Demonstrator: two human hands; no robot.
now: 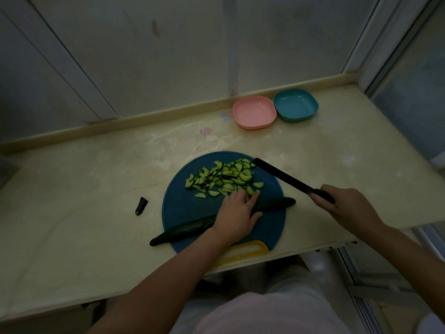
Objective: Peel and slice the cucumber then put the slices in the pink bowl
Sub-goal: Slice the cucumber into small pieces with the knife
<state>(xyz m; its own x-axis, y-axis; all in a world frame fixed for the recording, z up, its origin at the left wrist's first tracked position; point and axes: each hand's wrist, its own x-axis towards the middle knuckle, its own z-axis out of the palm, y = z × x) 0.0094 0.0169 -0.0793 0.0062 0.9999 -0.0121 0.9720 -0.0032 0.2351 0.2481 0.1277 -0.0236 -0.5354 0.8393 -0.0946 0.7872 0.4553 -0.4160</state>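
A long dark green cucumber lies slantwise across the round blue cutting board. My left hand rests on its middle and holds it down, fingers reaching toward the slices. A heap of half-moon cucumber slices covers the far part of the board. My right hand grips the handle of a black knife, whose blade points up-left, its tip beside the heap. The pink bowl stands at the back of the counter with nothing in it.
A teal bowl sits touching the pink bowl on its right. A cut cucumber end lies on the pale counter left of the board. The board's yellow handle overhangs the counter's front edge. A wall rises behind the counter.
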